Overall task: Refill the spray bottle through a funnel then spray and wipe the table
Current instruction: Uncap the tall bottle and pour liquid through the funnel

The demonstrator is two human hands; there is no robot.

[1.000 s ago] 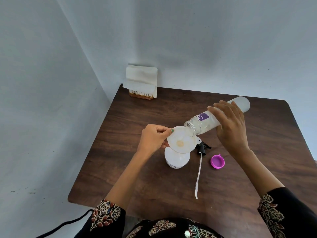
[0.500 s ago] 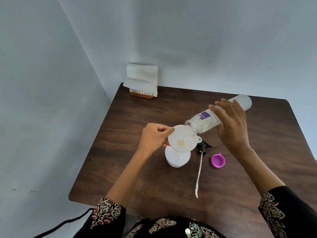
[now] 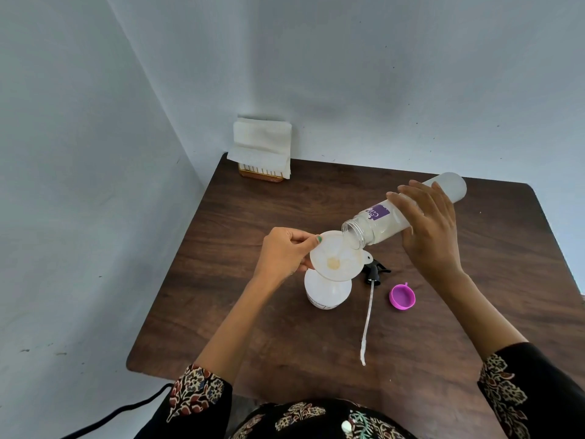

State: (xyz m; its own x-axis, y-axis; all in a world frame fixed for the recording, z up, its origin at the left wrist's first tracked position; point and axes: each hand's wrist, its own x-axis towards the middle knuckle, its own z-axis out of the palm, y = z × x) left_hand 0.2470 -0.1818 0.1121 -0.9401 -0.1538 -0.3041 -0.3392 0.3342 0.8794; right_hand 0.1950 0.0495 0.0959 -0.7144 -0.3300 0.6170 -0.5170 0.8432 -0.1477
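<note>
- The left hand (image 3: 285,253) pinches the rim of the white funnel (image 3: 336,257) at its 9 o'clock edge, thumb and fingertips closed together on the plastic.
- The right hand (image 3: 432,229) wraps the clear refill bottle (image 3: 380,224) at mid-body, fingers spread across the top and clamped on it; the thumb is hidden underneath.
- The refill bottle tilts mouth-down toward 8 o'clock, its open neck just over the funnel's 2 o'clock rim. Whether the two touch cannot be told.
- The funnel sits in the mouth of the spray bottle (image 3: 327,291), which stands upright near the middle of the table (image 3: 221,305).
- The step in hand looks like pouring. To do it well, the person would likely keep the neck inside the funnel's bowl, raise the bottle's base slowly, and watch that liquid pooling in the bowl drains before adding more.
- The left pinch should hold the funnel level; a tipped funnel could spill over its low rim or rock the light spray bottle.
- The black trigger head (image 3: 375,274) with its long dip tube (image 3: 367,321) lies just beside the spray bottle at 3 o'clock, tube pointing toward 6 o'clock. It sits under the pouring path, so drips may land on it.
- A pink cap (image 3: 402,297) rests mouth-up further toward 3 o'clock, apart from the tube.
- A stack of white tissues (image 3: 262,145) in a holder stands at the table's 11 o'clock corner, well apart, out of the way.
</note>
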